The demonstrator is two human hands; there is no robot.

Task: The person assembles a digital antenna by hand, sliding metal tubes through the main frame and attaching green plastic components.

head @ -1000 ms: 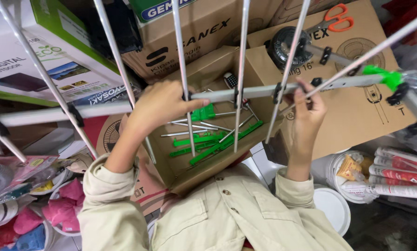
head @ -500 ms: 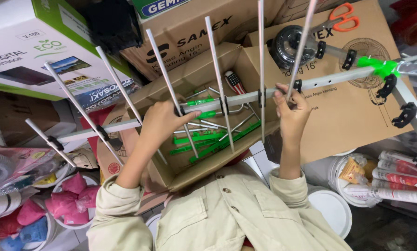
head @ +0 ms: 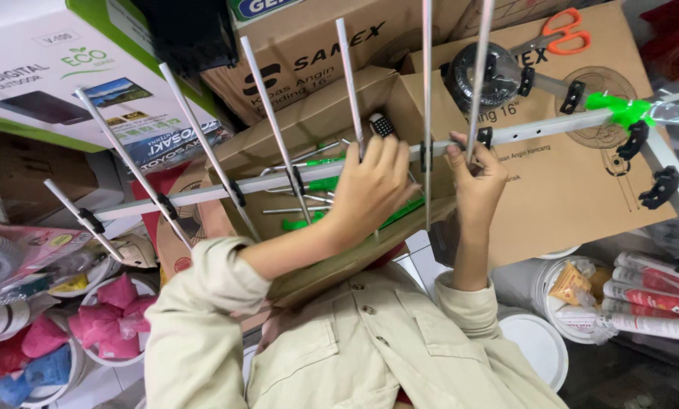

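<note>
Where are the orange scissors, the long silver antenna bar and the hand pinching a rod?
Orange scissors (head: 565,30): head view, on the orange handles.
Antenna bar (head: 203,192): head view, on the bare silver bar left of the hands.
Right hand (head: 477,178): head view, on the back of the hand.

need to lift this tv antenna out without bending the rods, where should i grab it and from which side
Probably grip the antenna's long boom, on the bare stretches between the black clips, coming from below as the left hand and right hand do now. It is the thickest, stiffest bar; the thin metal rods stick up crosswise and would likely bend.
</note>
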